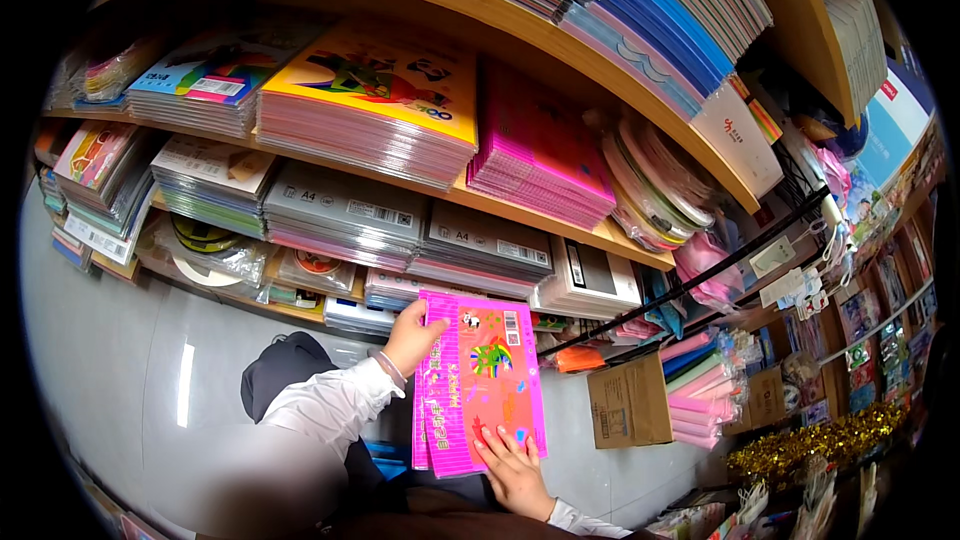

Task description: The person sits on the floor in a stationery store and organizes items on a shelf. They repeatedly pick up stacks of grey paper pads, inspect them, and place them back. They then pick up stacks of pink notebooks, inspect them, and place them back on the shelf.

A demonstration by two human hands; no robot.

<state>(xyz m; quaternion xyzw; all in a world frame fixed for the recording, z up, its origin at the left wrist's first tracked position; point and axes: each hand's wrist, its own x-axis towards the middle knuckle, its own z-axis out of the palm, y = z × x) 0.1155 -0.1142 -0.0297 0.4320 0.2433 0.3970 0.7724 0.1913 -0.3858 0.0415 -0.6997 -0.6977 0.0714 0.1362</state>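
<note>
Two or more bright pink packs of craft paper (499,382) in clear wrapping lie fanned before me, the lower ones jutting out on the left. The top one bears printed writing, a barcode and a colourful cartoon picture. My left hand (411,337) grips their upper left edge, its thumb on top and the other fingers mostly hidden behind. Across the lower right part of the top pack, my right hand (517,476) rests with fingers spread on the printed face. Similar pink packs (544,142) form a stack on the shelf ahead.
The wooden shelf (525,214) holds yellow-covered packs (367,127) beside the pink stack. Grey-covered A4 packs (341,210) sit lower down. A black metal bar (637,307) slants past on the right, above a cardboard box (630,401) of coloured rolls. Gold tinsel (817,439) lies at lower right.
</note>
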